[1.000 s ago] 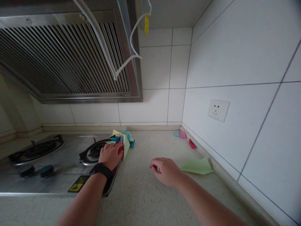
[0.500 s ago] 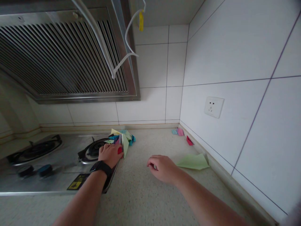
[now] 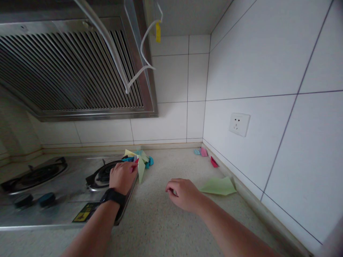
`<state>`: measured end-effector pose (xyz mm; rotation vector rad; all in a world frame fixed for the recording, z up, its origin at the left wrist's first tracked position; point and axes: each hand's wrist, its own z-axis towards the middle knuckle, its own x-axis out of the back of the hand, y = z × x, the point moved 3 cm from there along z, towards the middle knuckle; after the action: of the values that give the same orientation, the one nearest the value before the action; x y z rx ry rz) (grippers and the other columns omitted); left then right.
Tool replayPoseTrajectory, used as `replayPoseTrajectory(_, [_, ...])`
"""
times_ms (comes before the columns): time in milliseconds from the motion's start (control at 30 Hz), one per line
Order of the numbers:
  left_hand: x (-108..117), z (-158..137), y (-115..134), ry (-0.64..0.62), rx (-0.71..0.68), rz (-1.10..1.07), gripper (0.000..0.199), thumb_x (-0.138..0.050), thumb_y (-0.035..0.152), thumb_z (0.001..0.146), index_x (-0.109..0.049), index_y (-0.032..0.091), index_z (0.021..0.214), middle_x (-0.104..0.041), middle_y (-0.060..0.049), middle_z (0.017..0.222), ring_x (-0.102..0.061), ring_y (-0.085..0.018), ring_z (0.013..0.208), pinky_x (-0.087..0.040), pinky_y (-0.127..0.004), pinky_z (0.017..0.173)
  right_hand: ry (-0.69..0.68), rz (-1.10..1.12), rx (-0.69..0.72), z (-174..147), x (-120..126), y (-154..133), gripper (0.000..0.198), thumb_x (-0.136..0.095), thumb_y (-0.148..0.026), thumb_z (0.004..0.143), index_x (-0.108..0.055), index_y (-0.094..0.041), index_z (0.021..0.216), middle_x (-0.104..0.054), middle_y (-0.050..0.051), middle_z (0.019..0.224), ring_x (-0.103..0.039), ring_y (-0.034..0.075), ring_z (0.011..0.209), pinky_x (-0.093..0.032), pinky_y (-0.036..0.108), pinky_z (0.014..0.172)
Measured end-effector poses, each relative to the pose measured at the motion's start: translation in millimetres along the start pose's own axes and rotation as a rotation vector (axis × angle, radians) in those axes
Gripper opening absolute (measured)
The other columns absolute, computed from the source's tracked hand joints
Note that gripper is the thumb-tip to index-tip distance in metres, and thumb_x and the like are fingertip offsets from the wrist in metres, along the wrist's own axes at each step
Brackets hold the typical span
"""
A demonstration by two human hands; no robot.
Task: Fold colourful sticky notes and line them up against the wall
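Observation:
At the right edge of the stove, my left hand (image 3: 122,175), with a black watch on the wrist, has its fingers closed on a small piece of red folded paper (image 3: 137,161), partly hidden by the fingertips. It touches a heap of coloured folded papers (image 3: 149,162) in blue, yellow and green. A pale green folded paper (image 3: 141,170) points downward at the front of that heap. Over the middle of the counter, my right hand (image 3: 184,192) is curled closed, with nothing visible in it. Just beyond its wrist lies a light green paper sheet (image 3: 220,186).
Along the right wall sit a red folded paper (image 3: 214,162), a pink one (image 3: 204,152) and a light blue one (image 3: 197,152). The gas stove (image 3: 61,200) is at left beneath a range hood (image 3: 80,71). A white cable (image 3: 143,46) hangs down from above.
My left hand has risen slightly towards the heap, and the red paper at its fingertips has shifted up with it. My right hand stays almost in place. The view has tilted a little.

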<state>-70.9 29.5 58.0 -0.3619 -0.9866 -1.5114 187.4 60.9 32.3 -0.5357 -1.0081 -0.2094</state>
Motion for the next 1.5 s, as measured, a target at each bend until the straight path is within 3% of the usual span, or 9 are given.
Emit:
replayPoseTrajectory(67, [-5, -4, 14, -0.028, -0.037, -0.288, 0.023, -0.057, 0.038, 0.082, -0.069, 0.021, 0.092, -0.068, -0.006, 0.090, -0.060, -0.021, 0.082, -0.045, -0.032, 0.075, 0.059, 0.038, -0.055, 2, 1, 0, 0.016, -0.053, -0.018, 0.083, -0.065, -0.022, 0.092, -0.067, 0.002, 0.085, -0.058, 0.013, 0.076, -0.038, 0.024, 0.071])
replayPoseTrajectory(133, [-20, -15, 32, -0.150, -0.015, -0.618, 0.026, -0.058, 0.040, 0.082, -0.065, 0.018, 0.094, -0.066, -0.004, 0.079, -0.058, -0.016, 0.065, -0.046, -0.026, 0.059, 0.120, 0.128, -0.137, 3, 2, 2, 0.018, -0.053, -0.023, 0.086, -0.062, -0.022, 0.100, -0.067, 0.002, 0.085, -0.057, 0.012, 0.070, -0.038, 0.023, 0.066])
replayPoseTrajectory(200, [-37, -29, 53, -0.275, -0.005, -0.904, 0.028, -0.062, 0.038, 0.080, -0.059, 0.016, 0.098, -0.063, -0.003, 0.078, -0.057, -0.014, 0.062, -0.045, -0.022, 0.051, 0.151, 0.257, -0.196, 5, 1, 2, 0.021, -0.052, -0.028, 0.088, -0.058, -0.021, 0.107, -0.067, 0.002, 0.085, -0.056, 0.011, 0.065, -0.038, 0.022, 0.061])
replayPoseTrajectory(300, [-55, -49, 76, -0.450, 0.070, -1.197, 0.045, -0.064, 0.031, 0.079, -0.041, 0.023, 0.117, -0.061, -0.002, 0.092, -0.060, -0.011, 0.060, -0.051, -0.025, 0.053, 0.152, 0.391, -0.204, 6, -2, 3, 0.017, -0.053, -0.030, 0.088, -0.057, -0.021, 0.102, -0.067, 0.001, 0.085, -0.056, 0.010, 0.064, -0.038, 0.021, 0.060])
replayPoseTrajectory(400, [-60, -58, 84, -0.558, 0.144, -1.326, 0.048, -0.066, 0.026, 0.078, -0.037, 0.024, 0.116, -0.059, -0.003, 0.099, -0.064, -0.014, 0.071, -0.057, -0.033, 0.064, 0.150, 0.396, -0.206, 7, -6, 6, 0.009, -0.056, -0.025, 0.086, -0.060, -0.020, 0.092, -0.067, 0.000, 0.082, -0.056, 0.009, 0.064, -0.038, 0.020, 0.058])
replayPoseTrajectory(567, [-57, -54, 78, -0.631, 0.101, -1.331, 0.021, -0.065, 0.027, 0.080, -0.050, 0.018, 0.093, -0.061, -0.003, 0.092, -0.063, -0.016, 0.086, -0.056, -0.034, 0.076, 0.158, 0.289, -0.183, 6, -4, 8, 0.004, -0.060, -0.022, 0.082, -0.061, -0.020, 0.085, -0.064, -0.001, 0.078, -0.054, 0.009, 0.062, -0.037, 0.020, 0.057])
replayPoseTrajectory(867, [-58, -50, 71, -0.532, -0.090, -0.923, 0.016, -0.064, 0.029, 0.080, -0.062, 0.015, 0.088, -0.066, -0.006, 0.086, -0.062, -0.016, 0.077, -0.050, -0.023, 0.061, 0.192, 0.052, -0.025, 3, 13, 0, 0.008, -0.059, -0.015, 0.078, -0.060, -0.020, 0.085, -0.060, 0.002, 0.085, -0.056, 0.014, 0.079, -0.041, 0.024, 0.072])
replayPoseTrajectory(1200, [-58, -52, 69, -0.605, 0.097, -1.164, 0.026, -0.073, 0.035, 0.074, -0.061, 0.012, 0.078, -0.064, -0.002, 0.057, -0.058, -0.011, 0.050, -0.045, -0.022, 0.051, 0.112, 0.136, -0.031, 1, 17, -1, 0.012, -0.056, -0.027, 0.086, -0.064, -0.021, 0.092, -0.066, 0.001, 0.080, -0.058, 0.012, 0.072, -0.039, 0.022, 0.067])
replayPoseTrajectory(1500, [-48, -53, 76, -0.672, 0.057, -1.184, 0.031, -0.067, 0.042, 0.079, -0.064, 0.011, 0.084, -0.066, -0.004, 0.066, -0.059, -0.011, 0.049, -0.046, -0.022, 0.048, -0.004, 0.606, -0.168, 0, 12, 10, 0.021, -0.054, -0.033, 0.089, -0.066, -0.017, 0.093, -0.064, 0.001, 0.072, -0.058, 0.011, 0.064, -0.045, 0.020, 0.059])
